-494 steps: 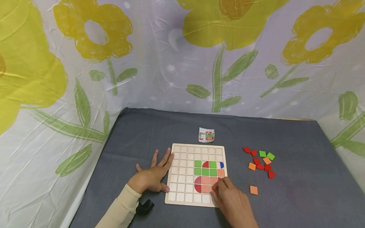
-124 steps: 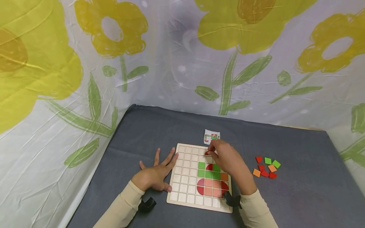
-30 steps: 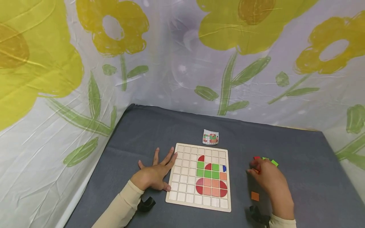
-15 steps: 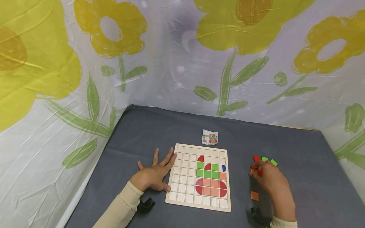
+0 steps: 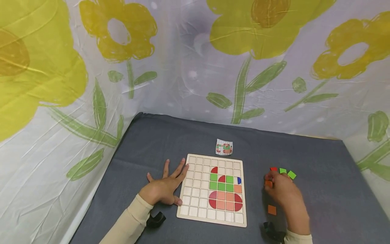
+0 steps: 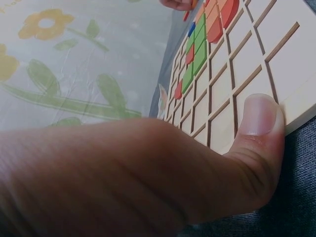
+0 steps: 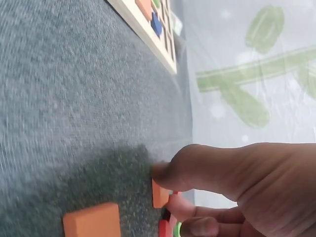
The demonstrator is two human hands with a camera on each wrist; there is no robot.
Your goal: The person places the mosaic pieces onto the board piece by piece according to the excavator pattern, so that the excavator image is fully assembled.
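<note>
My left hand (image 5: 161,190) lies with fingers spread at the left side of a wooden grid board (image 5: 195,210); its thumb (image 6: 259,118) rests on the board's edge. Green squares (image 5: 221,186), orange squares, red quarter-circles (image 5: 238,206) and a small blue piece (image 5: 239,180) sit in the board's cells. Right of the board, my right hand (image 5: 284,189) pinches an orange square tile (image 7: 159,194) between thumb and fingertips, low over the dark cloth. Another orange tile (image 5: 272,210) lies nearer me. The hand partly hides the loose pile.
Beyond the right hand lie loose green tiles (image 5: 291,175) and a red piece (image 5: 273,168). A small printed card (image 5: 224,147) with a coloured grid pattern lies behind the board. A flowered curtain (image 5: 182,67) hangs behind the table's back edge.
A red quarter-circle earlier held over the board now sits above the green squares. My right hand has gone to the loose pieces and drawn an orange tile slightly left. The left hand stays put.
</note>
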